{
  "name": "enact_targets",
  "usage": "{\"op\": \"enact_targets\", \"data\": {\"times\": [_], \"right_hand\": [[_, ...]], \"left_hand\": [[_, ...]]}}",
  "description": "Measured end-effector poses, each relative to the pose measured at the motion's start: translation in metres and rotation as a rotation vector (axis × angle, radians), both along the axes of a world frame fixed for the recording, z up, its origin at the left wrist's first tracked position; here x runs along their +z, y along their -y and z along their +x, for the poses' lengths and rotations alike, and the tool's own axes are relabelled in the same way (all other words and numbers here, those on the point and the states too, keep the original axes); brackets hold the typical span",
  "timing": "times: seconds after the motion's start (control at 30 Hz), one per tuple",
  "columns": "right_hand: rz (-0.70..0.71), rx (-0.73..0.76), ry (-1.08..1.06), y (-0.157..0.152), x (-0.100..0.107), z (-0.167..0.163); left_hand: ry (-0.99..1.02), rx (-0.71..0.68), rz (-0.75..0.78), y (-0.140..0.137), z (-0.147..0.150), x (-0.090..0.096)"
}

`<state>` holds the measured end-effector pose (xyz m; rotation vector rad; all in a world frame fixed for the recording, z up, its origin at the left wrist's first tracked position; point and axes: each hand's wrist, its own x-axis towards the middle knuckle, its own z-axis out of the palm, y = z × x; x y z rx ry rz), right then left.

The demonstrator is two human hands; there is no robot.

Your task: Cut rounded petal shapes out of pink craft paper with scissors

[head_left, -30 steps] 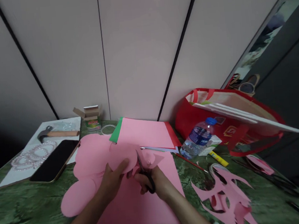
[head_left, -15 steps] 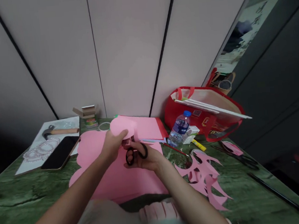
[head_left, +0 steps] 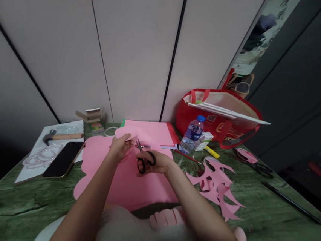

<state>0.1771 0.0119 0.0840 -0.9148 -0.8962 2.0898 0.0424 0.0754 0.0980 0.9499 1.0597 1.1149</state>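
Observation:
My left hand [head_left: 121,146] pinches a small piece of pink paper [head_left: 128,132], which is partly hidden by the fingers. Black-handled scissors [head_left: 139,146] are in my right hand [head_left: 154,162], fingers through the loops and the blades pointing up, slightly apart. The blade tips are close to the paper's right edge. Beneath both hands lies a large pink sheet [head_left: 122,192] with a scalloped left edge. Behind it is a stack of pink paper [head_left: 156,131] with red and green sheets at its edges.
Curled pink offcuts [head_left: 222,186] lie to the right. Behind them are a water bottle [head_left: 192,134], a yellow tube [head_left: 212,152] and a red bag [head_left: 188,110]. A phone [head_left: 64,159], a hammer [head_left: 65,136] and a small open box [head_left: 94,121] are at left.
My right hand has drawn the scissors back from the paper, and their blades now show. My left hand has tilted the pink piece, so less of its face is visible.

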Motion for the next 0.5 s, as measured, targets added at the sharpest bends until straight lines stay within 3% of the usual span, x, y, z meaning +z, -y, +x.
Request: {"op": "enact_targets", "data": {"times": [0.1, 0.2, 0.37, 0.5], "right_hand": [[0.049, 0.080, -0.027, -0.002, -0.013, -0.001], [0.121, 0.076, -0.068, -0.003, -0.019, -0.003], [0.245, -0.067, -0.025, -0.010, -0.024, -0.001], [0.277, -0.116, 0.026, -0.009, -0.028, 0.008]], "left_hand": [[0.036, 0.054, 0.061, 0.015, -0.010, -0.023], [0.047, 0.079, 0.163, 0.027, -0.017, -0.034], [-0.057, -0.012, 0.258, 0.026, -0.025, -0.028], [-0.204, -0.003, 0.231, 0.024, -0.028, -0.019]]}}
